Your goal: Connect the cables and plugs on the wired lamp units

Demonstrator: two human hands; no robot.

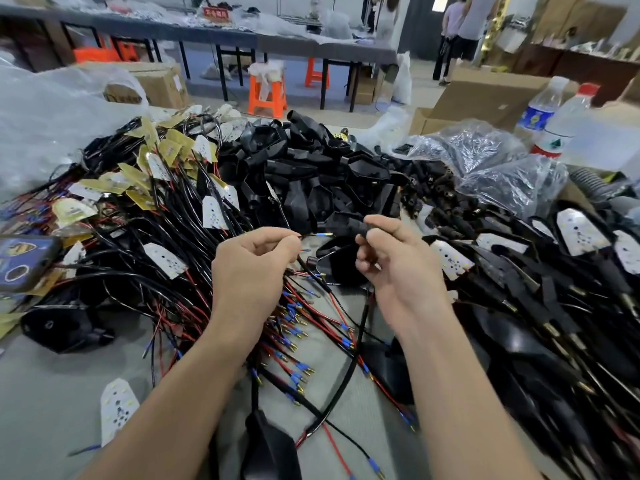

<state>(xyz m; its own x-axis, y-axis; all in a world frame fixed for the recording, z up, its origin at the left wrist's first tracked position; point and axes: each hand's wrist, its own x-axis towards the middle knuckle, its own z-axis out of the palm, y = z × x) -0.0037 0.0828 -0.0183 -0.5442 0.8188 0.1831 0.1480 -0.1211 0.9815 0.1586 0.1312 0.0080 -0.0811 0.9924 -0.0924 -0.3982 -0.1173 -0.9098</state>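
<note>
My left hand (258,258) pinches a thin black wire whose blue-sleeved brass tip (322,234) points to the right. My right hand (388,251) grips a black plug housing (360,226) a short gap away from that tip, the two facing each other without touching. Below the hands lies a black lamp shell (341,261). A thick bundle of red and black wires with blue-sleeved tips (294,341) fans out under my wrists. A black cable (349,368) hangs down from under my right hand.
White LED boards on wires (214,213) pile up at the left, black lamp shells (311,168) in the middle, assembled units (554,289) at the right. A phone (24,261) sits at the left edge, two bottles (550,123) far right. Two persons (464,29) stand at the back.
</note>
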